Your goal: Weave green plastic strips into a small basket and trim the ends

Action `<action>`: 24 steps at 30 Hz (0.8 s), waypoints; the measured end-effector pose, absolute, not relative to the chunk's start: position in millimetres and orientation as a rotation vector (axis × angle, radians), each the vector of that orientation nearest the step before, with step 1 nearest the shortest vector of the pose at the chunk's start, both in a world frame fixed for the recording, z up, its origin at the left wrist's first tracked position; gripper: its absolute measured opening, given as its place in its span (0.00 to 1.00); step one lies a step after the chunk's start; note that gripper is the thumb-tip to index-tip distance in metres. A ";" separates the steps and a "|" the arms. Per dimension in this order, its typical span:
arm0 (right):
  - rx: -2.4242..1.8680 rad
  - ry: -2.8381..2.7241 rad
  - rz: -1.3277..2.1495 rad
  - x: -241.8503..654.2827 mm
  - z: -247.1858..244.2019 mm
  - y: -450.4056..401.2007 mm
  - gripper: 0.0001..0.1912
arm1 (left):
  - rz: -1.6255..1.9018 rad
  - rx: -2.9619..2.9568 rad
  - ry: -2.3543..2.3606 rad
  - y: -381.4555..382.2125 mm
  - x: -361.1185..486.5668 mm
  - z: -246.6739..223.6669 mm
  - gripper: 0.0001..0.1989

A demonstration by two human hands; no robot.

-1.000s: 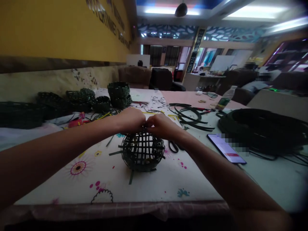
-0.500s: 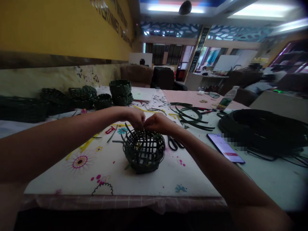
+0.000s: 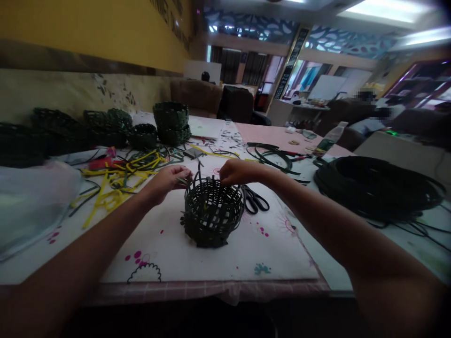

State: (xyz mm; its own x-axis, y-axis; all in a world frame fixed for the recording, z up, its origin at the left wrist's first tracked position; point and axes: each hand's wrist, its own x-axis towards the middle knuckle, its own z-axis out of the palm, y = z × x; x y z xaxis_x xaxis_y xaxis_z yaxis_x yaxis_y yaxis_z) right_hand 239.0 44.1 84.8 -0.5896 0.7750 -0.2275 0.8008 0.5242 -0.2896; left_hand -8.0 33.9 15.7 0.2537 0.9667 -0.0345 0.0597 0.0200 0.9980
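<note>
Your head cam looks fwd & down from above the near edge of the bench [image 3: 327,263], w/ your left hand [image 3: 169,183] and right hand [image 3: 243,171] close up, and reaches across the room to the far windows [image 3: 230,80].

Yellow wall lettering [image 3: 172,21]: dark capitals in a slanting row, cropped by the frame and too blurred to read.
Pillar sign [image 3: 298,63]: pale characters running down a black vertical panel, too small to read.
Plastic bottle label [image 3: 326,145]: green, with no legible words.
</note>
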 end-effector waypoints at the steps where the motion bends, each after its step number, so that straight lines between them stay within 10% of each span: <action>1: 1.358 2.652 -0.494 236.0 86.2 43.3 0.06 | 1.012 1.307 1.061 30.2 -7.6 7.8 0.21; 13: 1.559 2.530 -0.452 221.9 74.2 42.3 0.13 | 1.188 1.484 1.078 29.0 -17.4 -33.9 0.15; 24: 1.543 2.414 -1.099 263.6 71.5 44.1 0.16 | 0.874 1.403 0.791 13.7 -15.6 -32.9 0.30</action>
